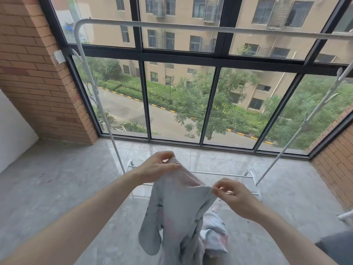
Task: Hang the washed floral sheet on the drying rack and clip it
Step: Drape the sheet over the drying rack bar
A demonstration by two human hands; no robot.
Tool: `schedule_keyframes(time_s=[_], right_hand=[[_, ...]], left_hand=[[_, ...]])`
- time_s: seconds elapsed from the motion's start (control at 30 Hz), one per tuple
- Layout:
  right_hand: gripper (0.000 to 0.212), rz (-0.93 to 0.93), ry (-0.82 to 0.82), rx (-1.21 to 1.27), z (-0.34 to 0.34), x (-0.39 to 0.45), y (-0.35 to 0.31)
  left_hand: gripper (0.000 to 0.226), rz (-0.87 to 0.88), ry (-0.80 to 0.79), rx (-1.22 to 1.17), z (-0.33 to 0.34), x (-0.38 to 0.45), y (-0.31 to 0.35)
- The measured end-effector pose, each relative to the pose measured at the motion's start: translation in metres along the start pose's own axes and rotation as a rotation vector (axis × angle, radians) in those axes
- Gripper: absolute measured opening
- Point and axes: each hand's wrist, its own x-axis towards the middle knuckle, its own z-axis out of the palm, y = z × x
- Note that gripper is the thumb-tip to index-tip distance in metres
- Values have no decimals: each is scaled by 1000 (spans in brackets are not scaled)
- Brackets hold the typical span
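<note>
Pinching the floral sheet (177, 205) at its top edge with left hand (157, 167) and right hand (236, 197), low in centre frame; bunched, trailing to the floor; nothing yet over the rack (191, 28) bar up top; hanging and clipping left.

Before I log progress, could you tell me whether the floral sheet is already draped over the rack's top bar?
No, the floral sheet hangs from both hands below the bare top bar.

Grey tiled floor (57, 188) carries the white drying rack (191, 28) (far side) and the floral sheet (215, 236) bunched near.
</note>
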Motion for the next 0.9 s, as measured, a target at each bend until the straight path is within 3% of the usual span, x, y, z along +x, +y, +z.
schedule_keyframes(time_s=[0.07, 0.2, 0.23, 0.3, 0.43, 0.53, 0.6, 0.67, 0.77, 0.9], right_hand=[[6, 21, 49, 57, 1, 5, -6], [65, -124, 25, 143, 5, 22, -50], [60, -167, -22, 119, 6, 27, -63], [19, -234, -40, 35, 9, 37, -80], [21, -283, 197, 79, 3, 48, -95], [21, -317, 297, 120, -4, 44, -114], [25, -331, 353, 170, -14, 40, -126], [25, -341, 381, 188, -29, 38, -130], [24, -329, 413, 111, -52, 35, -119], [23, -156, 524, -51, -82, 27, -72]], left_hand=[[26, 86, -51, 15, 3, -2, 26], [25, 244, -180, 100, 8, -1, 81], [23, 269, -195, 117, 7, 0, 89], [19, 272, -154, 126, 3, 1, 95], [30, 133, -23, 268, -9, -6, 58], [23, -150, -82, 542, 1, -11, 0], [20, -286, -68, 580, 9, -13, -40], [10, -368, -16, 612, 11, -18, -77], [17, -437, 155, 592, -3, -20, -117], [16, -380, 498, 400, -48, -4, -94]])
